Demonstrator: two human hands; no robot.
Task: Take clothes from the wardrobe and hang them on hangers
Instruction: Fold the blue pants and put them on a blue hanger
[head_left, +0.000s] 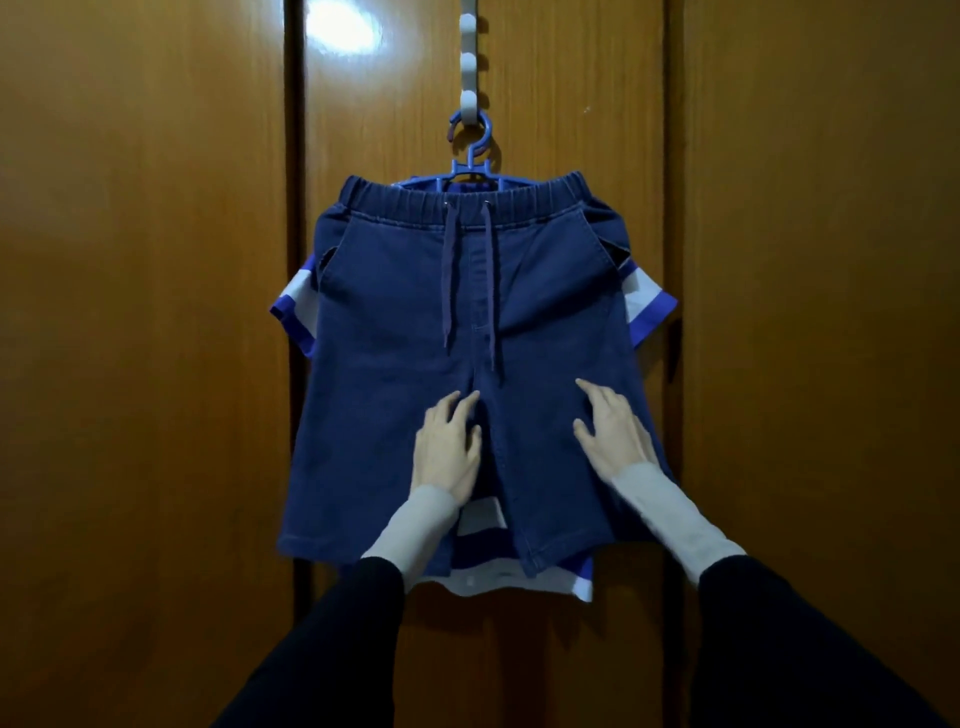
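Observation:
A pair of dark blue drawstring shorts (395, 312) hangs on a blue plastic hanger (470, 163). The hanger's hook sits on the lowest peg of a white over-door hook strip (469, 106). Behind the shorts hangs a blue-and-white striped shirt (647, 304); only its sleeves and hem show. My left hand (451, 446) lies flat on the shorts just left of the crotch seam, fingers spread. Flat against the right leg of the shorts rests my right hand (610, 428), fingers straight. Neither hand grips the cloth.
Brown wooden wardrobe doors (145, 312) fill the whole view, with vertical gaps between panels at left and right of the clothes. A lamp's glare (340, 26) reflects near the top. Two higher pegs on the hook strip carry nothing.

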